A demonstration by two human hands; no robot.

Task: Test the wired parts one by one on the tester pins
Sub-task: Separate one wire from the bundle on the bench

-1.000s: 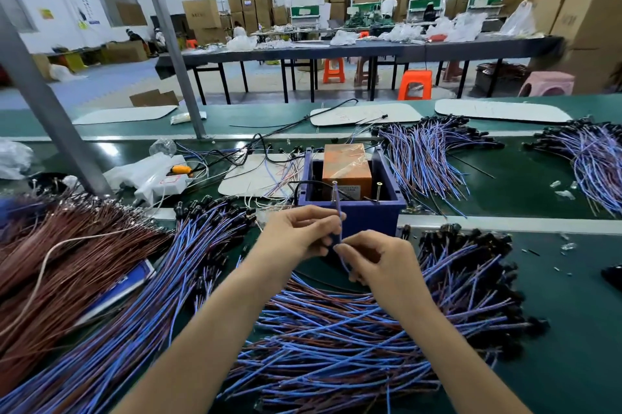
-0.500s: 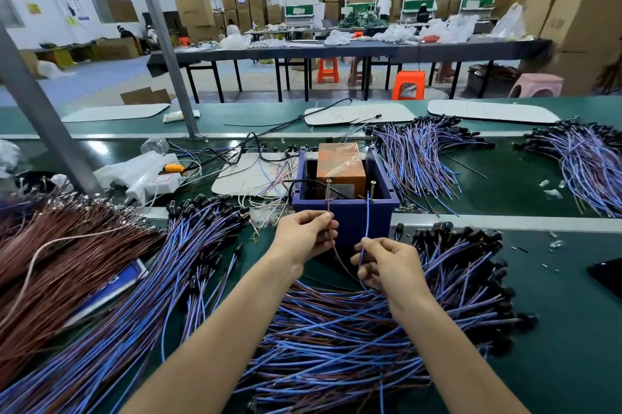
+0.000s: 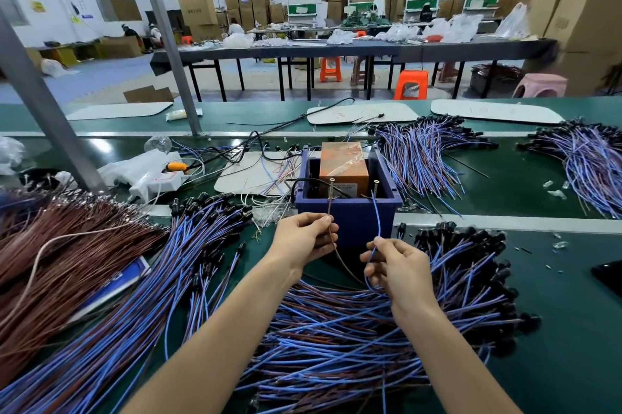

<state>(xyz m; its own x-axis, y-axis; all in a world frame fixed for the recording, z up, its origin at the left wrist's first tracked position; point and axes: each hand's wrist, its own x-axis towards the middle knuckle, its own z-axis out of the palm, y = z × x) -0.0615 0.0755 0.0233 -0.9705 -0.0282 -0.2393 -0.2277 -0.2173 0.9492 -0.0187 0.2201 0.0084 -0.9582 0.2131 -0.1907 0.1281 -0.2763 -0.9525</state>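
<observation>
A dark blue tester box stands at the middle of the green bench with an orange block inside and two upright metal pins at its near rim. My left hand pinches a brown wire whose end rises to the left pin. My right hand pinches a blue wire whose end reaches up to the right pin. Both wires belong to one part that loops down between my hands. A heap of blue-and-brown wired parts with black ends lies under my forearms.
Another heap of wired parts lies to the left, beside brown wires. More bundles lie behind and at far right. White plates, a plastic bag and a slanted metal post stand behind the box.
My hands have moved apart, splitting the part's two wires; the brown end now goes to the left pin and the blue end to the right pin.
</observation>
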